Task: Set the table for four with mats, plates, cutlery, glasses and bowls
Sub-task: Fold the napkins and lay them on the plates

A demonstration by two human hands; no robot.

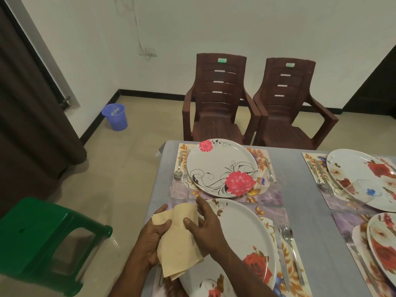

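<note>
A green plastic stool (42, 241) stands on the floor, well to the left of the hands. The left hand (153, 239) grips a pale yellow napkin (179, 239), thumb curled over its upper left corner and fingers underneath. The napkin is soft, folded into loose layers, with one flap standing up between the two hands and its lower edge hanging below the grip over the table edge. The right hand (203, 224) holds the napkin's right side, thumb pressed on the front, fingers spread behind it. Just right of that grip lies a white plate with red roses (246, 239) on a floral mat (297, 264), a knife (281, 256) and spoon (289, 243) beside it. Beyond the grip sits a plate with pink flowers (220, 166). Further right, two more plates (351, 168) rest on mats.
</note>
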